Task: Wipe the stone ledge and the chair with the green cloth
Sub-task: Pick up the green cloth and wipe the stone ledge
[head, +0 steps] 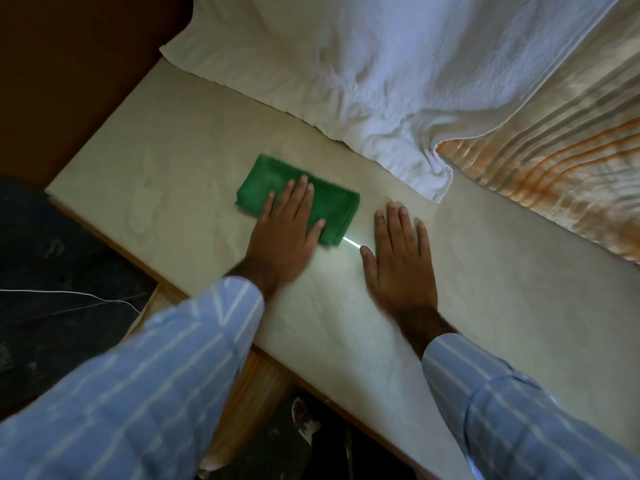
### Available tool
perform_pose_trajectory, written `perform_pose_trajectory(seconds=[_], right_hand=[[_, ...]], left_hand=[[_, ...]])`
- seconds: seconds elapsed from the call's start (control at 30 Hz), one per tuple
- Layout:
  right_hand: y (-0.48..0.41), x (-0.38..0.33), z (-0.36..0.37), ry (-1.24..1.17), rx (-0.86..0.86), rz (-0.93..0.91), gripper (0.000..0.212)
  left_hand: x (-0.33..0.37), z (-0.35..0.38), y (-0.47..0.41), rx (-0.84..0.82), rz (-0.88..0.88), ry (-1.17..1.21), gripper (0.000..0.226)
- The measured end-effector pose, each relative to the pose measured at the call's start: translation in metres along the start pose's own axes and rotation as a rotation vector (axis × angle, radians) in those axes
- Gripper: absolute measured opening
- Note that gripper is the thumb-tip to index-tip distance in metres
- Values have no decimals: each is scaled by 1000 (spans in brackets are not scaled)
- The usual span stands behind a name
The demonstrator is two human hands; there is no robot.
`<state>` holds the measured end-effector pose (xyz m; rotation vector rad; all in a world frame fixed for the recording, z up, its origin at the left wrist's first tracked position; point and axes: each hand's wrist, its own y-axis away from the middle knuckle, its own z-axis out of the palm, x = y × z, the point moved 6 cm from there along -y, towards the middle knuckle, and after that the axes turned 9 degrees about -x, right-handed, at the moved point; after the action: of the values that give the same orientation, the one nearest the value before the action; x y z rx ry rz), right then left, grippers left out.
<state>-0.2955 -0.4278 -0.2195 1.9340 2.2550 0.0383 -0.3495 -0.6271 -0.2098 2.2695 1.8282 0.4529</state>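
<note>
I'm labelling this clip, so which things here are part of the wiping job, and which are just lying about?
Part of the job:
green cloth, folded, under the left hand
stone ledge
right hand, flat on the ledge

Just lying about:
white towel
striped orange fabric
thin white cord on the dark floor

Pale stone ledge [194, 140] under folded green cloth [311, 199], white towel edge [346, 98], two flat hands.

The green cloth [298, 199], folded into a flat rectangle, lies on the pale, smooth stone ledge [180, 161] near its middle, pressed down under a flat palm, its long side running slantwise across the ledge's dull, faintly streaked surface.
</note>
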Motion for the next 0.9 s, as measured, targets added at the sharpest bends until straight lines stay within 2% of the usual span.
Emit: perform_pose_trajectory(seconds=[0.1, 0.2, 0.5, 0.63, 0.77, 0.9], right_hand=[[0, 0, 0, 9, -14, 8, 66], [0, 0, -1, 5, -38, 11, 64], [1, -2, -8, -20, -34, 15, 63], [2, -4, -9, -13, -32, 14, 63], [2, -4, -8, -16, -40, 16, 63], [3, -3, -7, -3, -18, 10, 63]], left_hand=[[4, -16, -44, -13, -7, -3, 69], [5, -18, -49, -19, -2, -23, 68], [19, 20, 78, -136, 91, -60, 69], [14, 20, 72, -123, 99, -59, 70], [3, 2, 14, -66, 6, -27, 71], [-48, -16, -33, -47, -179, 12, 72]])
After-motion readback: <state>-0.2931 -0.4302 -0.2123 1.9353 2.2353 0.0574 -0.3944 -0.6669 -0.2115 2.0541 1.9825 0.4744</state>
